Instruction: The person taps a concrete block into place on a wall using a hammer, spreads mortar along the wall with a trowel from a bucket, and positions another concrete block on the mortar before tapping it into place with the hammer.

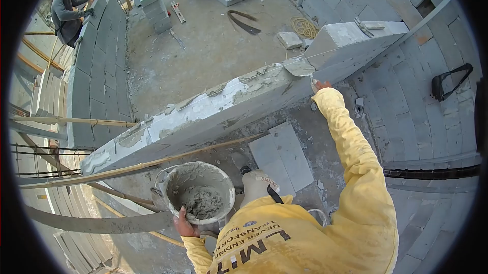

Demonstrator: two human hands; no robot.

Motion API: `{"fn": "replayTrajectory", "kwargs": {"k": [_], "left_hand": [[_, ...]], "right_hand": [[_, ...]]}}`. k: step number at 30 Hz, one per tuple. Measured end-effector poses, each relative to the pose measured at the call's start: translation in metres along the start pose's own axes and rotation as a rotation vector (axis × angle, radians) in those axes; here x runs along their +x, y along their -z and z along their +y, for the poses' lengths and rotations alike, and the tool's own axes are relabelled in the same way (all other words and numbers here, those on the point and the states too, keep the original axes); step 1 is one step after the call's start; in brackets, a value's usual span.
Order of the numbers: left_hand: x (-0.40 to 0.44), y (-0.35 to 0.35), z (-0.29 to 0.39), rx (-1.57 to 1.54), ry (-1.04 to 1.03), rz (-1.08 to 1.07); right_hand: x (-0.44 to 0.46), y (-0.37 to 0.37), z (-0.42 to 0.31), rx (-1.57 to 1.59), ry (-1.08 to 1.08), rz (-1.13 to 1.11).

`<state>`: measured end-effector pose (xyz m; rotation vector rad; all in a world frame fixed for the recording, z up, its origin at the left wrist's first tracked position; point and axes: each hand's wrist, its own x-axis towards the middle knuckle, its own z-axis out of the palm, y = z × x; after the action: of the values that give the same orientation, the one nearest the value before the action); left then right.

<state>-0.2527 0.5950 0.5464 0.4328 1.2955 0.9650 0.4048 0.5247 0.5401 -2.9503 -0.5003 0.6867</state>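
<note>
One left hand (186,224) clasping a bucket (190,176) of mortar (203,203), near left, right hand (321,86) gripping a trowel (299,67) atop the wall (244,109).

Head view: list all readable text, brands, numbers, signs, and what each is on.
"NEVER ENDING": yellow shirt, upside down in this view.
"TRANSFORM": same shirt; any further letters are lost in folds.
"L", "M": large dark letters, same shirt; the rest of that word is creased and cut off, unclear.
Small print by the shirt's round blue logo: too blurred.
Lettering on the trouser leg: too unclear.
No readable numbers or signs.
</note>
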Motion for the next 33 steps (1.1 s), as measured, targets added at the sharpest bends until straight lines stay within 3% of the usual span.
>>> {"fn": "replayTrajectory", "kwargs": {"k": [4, 6, 7, 9, 12, 16, 18, 22, 23, 26, 29, 32, 33], "left_hand": [[0.002, 0.0, -0.001, 0.039, 0.01, -0.016], [-0.001, -0.005, 0.002, 0.058, 0.027, -0.023], [0.0, -0.004, 0.0, 0.057, 0.017, -0.038], [0.004, -0.001, -0.001, 0.057, -0.008, -0.069], [0.0, 0.001, 0.0, 0.052, 0.013, -0.027], [0.001, 0.009, -0.004, 0.006, 0.038, 0.007], [0.002, 0.01, -0.005, 0.008, 0.029, 0.01], [0.001, 0.007, -0.001, 0.044, 0.065, -0.012], [0.0, 0.006, -0.001, 0.054, 0.061, -0.013], [0.0, 0.005, -0.002, 0.061, 0.032, -0.028], [0.001, 0.011, -0.005, 0.038, 0.021, -0.075], [-0.004, 0.012, -0.001, 0.008, 0.054, -0.058], [-0.002, 0.016, -0.002, 0.021, 0.053, -0.034]], "right_hand": [[-0.037, 0.005, -0.065, 0.274, -0.144, 0.025], [-0.019, -0.03, -0.084, 0.223, -0.09, 0.02], [-0.064, 0.004, -0.109, 0.065, 0.076, -0.109], [-0.062, 0.003, -0.131, -0.263, 0.224, -0.335], [-0.096, -0.017, -0.103, -0.156, 0.469, -0.038], [-0.087, -0.036, -0.055, 0.013, 0.169, 0.137], [-0.085, -0.038, -0.038, 0.09, 0.124, 0.184], [-0.113, -0.046, -0.062, 0.082, 0.16, 0.068], [-0.132, -0.028, -0.081, 0.064, 0.15, -0.061], [-0.156, -0.054, -0.091, 0.206, 0.204, -0.112], [-0.174, -0.038, -0.067, 0.384, 0.423, -0.18], [-0.166, -0.017, -0.045, 0.261, 0.399, -0.114], [-0.158, -0.016, -0.035, 0.207, 0.447, 0.02]]}}
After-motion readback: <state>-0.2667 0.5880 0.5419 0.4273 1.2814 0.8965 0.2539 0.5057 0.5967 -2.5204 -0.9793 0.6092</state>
